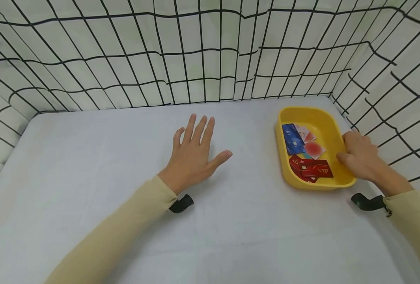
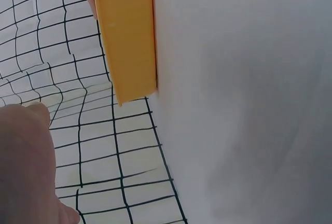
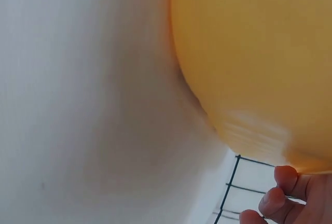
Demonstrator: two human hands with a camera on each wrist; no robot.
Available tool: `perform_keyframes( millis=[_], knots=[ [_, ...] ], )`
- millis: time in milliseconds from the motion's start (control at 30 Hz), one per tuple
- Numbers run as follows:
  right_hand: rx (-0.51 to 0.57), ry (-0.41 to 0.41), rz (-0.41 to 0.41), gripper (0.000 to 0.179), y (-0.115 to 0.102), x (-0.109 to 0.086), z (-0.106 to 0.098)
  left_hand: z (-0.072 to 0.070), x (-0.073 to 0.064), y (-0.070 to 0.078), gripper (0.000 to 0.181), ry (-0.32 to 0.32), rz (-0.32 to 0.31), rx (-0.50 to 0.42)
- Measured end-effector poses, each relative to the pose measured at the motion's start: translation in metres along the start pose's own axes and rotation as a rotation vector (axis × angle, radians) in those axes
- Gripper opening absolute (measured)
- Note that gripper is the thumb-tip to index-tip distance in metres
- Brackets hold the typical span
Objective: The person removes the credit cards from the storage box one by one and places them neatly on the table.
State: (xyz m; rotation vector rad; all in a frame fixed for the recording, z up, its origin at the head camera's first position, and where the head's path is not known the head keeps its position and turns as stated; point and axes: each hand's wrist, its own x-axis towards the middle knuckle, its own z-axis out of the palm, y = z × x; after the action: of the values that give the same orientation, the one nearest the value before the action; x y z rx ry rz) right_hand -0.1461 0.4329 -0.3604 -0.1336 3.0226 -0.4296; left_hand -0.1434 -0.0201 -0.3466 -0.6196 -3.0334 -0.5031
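On the right side of the table, my right hand (image 1: 360, 156) grips the rim of a yellow plastic basin (image 1: 325, 130), thumb over the inside edge. In the right wrist view its curled fingertips (image 3: 285, 177) show at the underside of the basin's rim. Inside lie a blue card (image 1: 293, 139), red VIP cards (image 1: 316, 169) and several small pinkish cards (image 1: 303, 133), some overlapping. My left hand (image 1: 192, 157) hovers over the middle of the white tabletop, palm down and fingers spread, holding nothing. The basin's side (image 2: 127, 37) appears beyond the left thumb in the left wrist view.
A black wire grid fence (image 1: 202, 51) with white backing runs along the back and both sides of the white-covered table (image 1: 231, 236). The basin stands close to the right-hand fence. Black wrist mounts (image 1: 182, 204) stick out under both sleeves.
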Motion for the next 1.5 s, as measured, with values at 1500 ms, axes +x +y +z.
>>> perform_keyframes(
  millis=[1500],
  knots=[
    [0.085,-0.092,0.064,0.049,-0.056,-0.009,0.017,0.054,0.037,0.105,0.055,-0.015,0.109,0.145]
  ],
)
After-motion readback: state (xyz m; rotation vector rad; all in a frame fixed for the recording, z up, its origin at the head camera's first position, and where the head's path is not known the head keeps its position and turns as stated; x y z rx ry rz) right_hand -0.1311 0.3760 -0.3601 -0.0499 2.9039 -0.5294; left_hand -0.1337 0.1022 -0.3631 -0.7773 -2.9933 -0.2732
